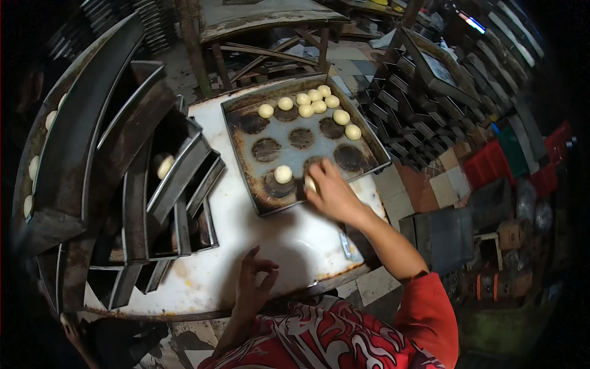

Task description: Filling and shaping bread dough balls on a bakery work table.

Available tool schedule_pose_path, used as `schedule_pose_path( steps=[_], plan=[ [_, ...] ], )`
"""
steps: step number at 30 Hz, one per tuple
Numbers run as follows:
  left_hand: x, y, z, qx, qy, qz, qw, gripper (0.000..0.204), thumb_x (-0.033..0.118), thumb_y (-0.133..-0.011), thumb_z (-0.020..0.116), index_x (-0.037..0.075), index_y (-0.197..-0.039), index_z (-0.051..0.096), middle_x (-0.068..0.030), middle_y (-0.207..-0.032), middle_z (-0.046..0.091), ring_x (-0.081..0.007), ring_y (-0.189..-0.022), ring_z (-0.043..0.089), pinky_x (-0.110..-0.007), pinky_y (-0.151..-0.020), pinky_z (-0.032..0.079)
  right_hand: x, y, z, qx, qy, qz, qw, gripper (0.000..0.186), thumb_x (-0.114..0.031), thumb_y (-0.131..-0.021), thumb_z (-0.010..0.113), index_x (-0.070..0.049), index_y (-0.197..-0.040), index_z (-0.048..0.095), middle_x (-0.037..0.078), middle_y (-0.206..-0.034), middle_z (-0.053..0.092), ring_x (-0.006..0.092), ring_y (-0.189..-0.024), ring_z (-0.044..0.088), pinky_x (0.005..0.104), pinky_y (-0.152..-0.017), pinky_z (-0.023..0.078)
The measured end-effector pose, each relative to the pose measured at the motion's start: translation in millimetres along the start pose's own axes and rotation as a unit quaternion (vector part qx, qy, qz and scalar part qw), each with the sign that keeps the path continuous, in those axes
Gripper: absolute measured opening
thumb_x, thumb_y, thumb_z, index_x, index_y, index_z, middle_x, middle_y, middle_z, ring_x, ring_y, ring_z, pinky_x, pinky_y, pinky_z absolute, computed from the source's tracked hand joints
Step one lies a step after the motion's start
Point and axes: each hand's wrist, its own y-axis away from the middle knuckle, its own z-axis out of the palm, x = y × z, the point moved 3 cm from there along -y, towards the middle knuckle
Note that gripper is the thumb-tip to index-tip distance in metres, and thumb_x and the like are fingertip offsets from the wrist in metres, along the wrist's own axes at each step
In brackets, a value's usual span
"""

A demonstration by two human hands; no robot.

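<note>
A square baking tray (251,179) with dark round stains lies on the white tabletop. My right hand (332,192) is over its near edge, fingers curled round a pale dough ball (310,183) that shows in part. Just left of it another dough ball (283,174) sits on a stain. Several more are in the tray: a cluster (313,101) in the far right corner, two to its left, and two along the right side. My left hand (253,278) hovers empty near the table's front, thumb and fingers apart.
Metal loaf pans (175,181) are stacked at the left, some holding dough balls (165,166). Part of another person's hand (72,332) shows at lower left. More pans (399,101) are piled beyond the tray to the right, near red crates (488,167). A wooden table (264,17) stands behind.
</note>
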Motion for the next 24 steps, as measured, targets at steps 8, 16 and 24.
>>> schedule_pose_path(
  steps=[8,16,24],
  plan=[
    [22.0,17.1,59.4,-0.106,-0.207,0.009,0.972,0.062,-0.002,-0.075,0.067,0.004,-0.130,0.039,-0.0089,-0.099,0.061,-0.0166,-0.092,0.059,-0.030,-0.085,0.046,176.4,-67.0,33.7,-0.140,0.047,-0.002,0.989,0.018,-0.014,-0.081,0.052,-0.004,-0.093,0.063,0.017,-0.097,0.062,0.0350,-0.089,0.058,0.0423,-0.082,0.045],
    [21.9,59.2,64.7,0.088,0.170,-0.108,0.976,0.044,-0.003,-0.086,0.054,0.000,-0.128,0.041,-0.0130,-0.104,0.059,-0.0199,-0.099,0.058,-0.030,-0.087,0.046,213.3,-63.1,-32.6,0.005,0.392,0.049,0.919,0.024,-0.013,-0.072,0.065,-0.005,-0.093,0.058,0.015,-0.091,0.061,0.0353,-0.089,0.055,0.0441,-0.082,0.041],
    [-20.5,119.6,0.4,0.216,0.598,-0.117,0.763,0.037,0.017,-0.094,0.047,-0.005,-0.122,0.044,-0.0168,-0.118,0.053,-0.0285,-0.110,0.053,-0.038,-0.095,0.044,-162.6,158.0,108.6,-0.287,-0.144,-0.295,0.900,0.020,-0.005,-0.071,0.059,-0.002,-0.090,0.056,0.014,-0.087,0.057,0.0309,-0.085,0.056,0.0428,-0.073,0.047]
  ],
)
